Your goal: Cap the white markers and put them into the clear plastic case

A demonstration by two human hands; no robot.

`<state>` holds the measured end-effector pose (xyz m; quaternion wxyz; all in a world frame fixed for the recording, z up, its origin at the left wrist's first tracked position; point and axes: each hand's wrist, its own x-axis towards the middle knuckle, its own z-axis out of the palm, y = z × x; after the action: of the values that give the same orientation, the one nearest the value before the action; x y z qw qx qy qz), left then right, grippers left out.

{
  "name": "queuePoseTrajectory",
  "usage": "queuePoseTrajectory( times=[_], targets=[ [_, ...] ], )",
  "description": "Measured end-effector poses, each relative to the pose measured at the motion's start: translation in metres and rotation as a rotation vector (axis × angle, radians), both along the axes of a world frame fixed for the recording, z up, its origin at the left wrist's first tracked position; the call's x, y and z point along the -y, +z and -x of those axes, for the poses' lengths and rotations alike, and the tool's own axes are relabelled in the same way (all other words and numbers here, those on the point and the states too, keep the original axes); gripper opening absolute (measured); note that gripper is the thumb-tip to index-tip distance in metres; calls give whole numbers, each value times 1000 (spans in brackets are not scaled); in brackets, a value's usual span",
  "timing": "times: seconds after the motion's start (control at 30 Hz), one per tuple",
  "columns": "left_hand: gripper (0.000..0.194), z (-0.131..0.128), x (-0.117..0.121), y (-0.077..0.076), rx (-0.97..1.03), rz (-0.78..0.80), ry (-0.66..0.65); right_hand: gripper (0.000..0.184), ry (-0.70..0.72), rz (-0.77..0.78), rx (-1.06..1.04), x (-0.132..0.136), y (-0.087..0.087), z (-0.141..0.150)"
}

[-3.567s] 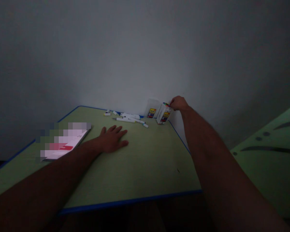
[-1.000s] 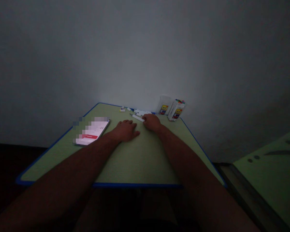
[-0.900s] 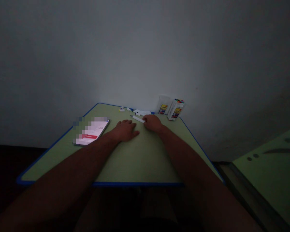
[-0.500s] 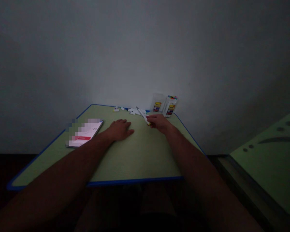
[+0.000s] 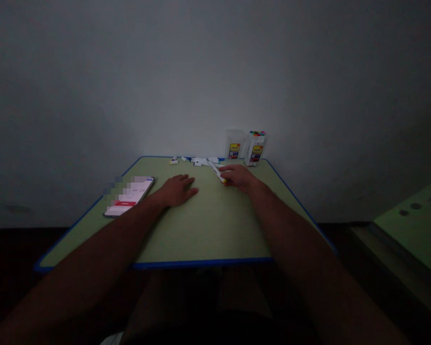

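Observation:
My right hand (image 5: 239,176) pinches a white marker (image 5: 216,171) with a yellow end, near the back of the table. The marker slants, its far end pointing up and left toward several white markers (image 5: 201,160) lying along the back edge. My left hand (image 5: 177,190) lies flat on the table, fingers spread, holding nothing. Some small white caps (image 5: 174,162) rest at the back left of the marker pile. Behind my right hand stands a clear case (image 5: 234,146) with a yellow label, and beside it a case full of markers (image 5: 255,149) with colourful ends.
The light green table (image 5: 201,235) has a blue rim. A phone (image 5: 129,199) with a lit, partly blurred screen lies at its left, next to my left forearm. A grey wall (image 5: 187,72) rises behind the table. A green panel (image 5: 416,230) stands at the right.
The marker in my right hand has dropped slightly, its far end now lower and nearer the pile. My left hand stays flat in place. The camera view has shifted a little.

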<state>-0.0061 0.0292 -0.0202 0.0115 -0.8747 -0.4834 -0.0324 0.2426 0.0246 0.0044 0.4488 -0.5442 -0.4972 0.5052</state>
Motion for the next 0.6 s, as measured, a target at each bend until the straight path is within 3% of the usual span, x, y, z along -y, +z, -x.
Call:
queuePoseTrajectory(
  times=[0.43,0.6],
  targets=[
    [72,-4,-8,17,-39,68,70,14,-17,37,10,1,3,3],
    [56,-2,-38,22,-59,-114,245,17,-19,33,15,-3,-2,3]
  ],
)
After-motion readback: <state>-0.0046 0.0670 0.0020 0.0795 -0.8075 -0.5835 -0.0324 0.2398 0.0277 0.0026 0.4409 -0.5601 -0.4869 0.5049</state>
